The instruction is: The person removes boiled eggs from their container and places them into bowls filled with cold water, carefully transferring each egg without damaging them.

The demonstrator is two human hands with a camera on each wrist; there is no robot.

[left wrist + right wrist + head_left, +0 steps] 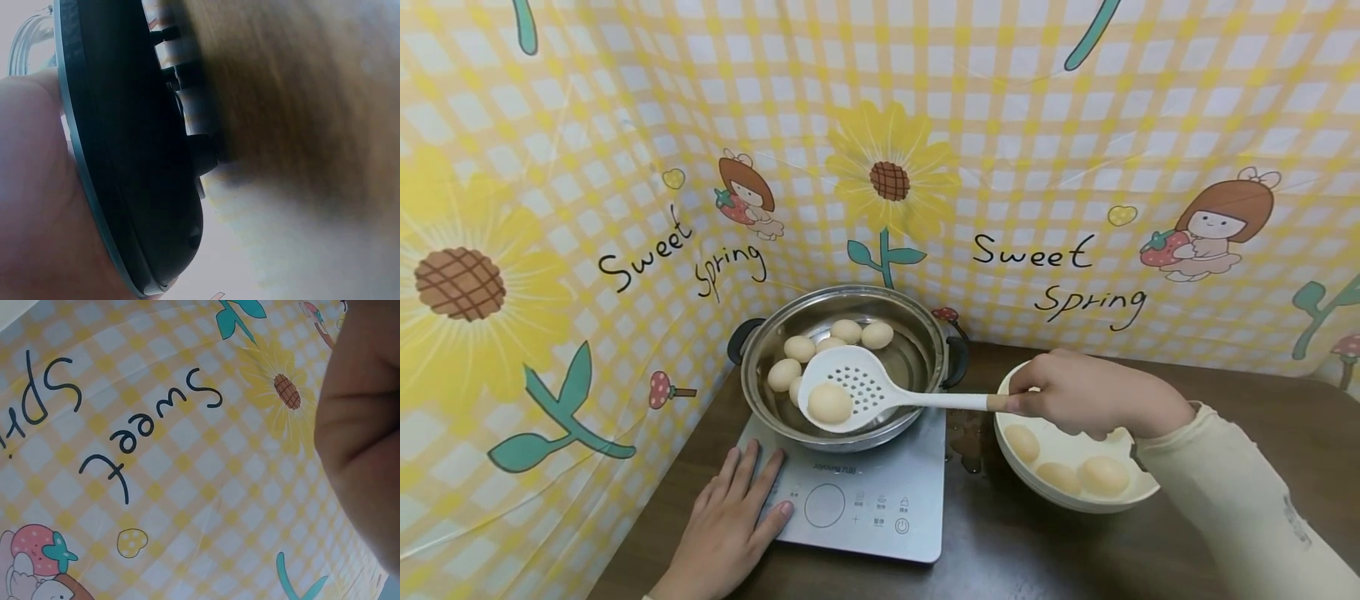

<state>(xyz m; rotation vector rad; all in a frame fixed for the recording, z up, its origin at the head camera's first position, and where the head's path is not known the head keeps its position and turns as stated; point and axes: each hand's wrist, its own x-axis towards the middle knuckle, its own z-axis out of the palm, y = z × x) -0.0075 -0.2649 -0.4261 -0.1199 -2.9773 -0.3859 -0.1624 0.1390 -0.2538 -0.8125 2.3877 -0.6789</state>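
My right hand [1067, 392] grips the wooden end of a white skimmer [868, 387]. One egg [831, 403] lies in the skimmer's perforated head, which is over the steel pot [752, 400]. Behind and beside that head several pale eggs [800, 348] sit in the pot, some partly covered by it. With fingers spread and straight, my left hand [730, 508] rests on the left edge of the white induction cooker [917, 492] under the pot. The cooker's black underside [131, 150] fills much of the left wrist view. Below my right hand, a white bowl [1045, 496] holds eggs [1103, 476].
The pot has black side handles [957, 360]. Small wet spots [964, 442] mark the dark wooden table [1000, 550] between cooker and bowl. A yellow checked cloth [820, 75] with sunflowers hangs close behind and to the left; it also fills the right wrist view.
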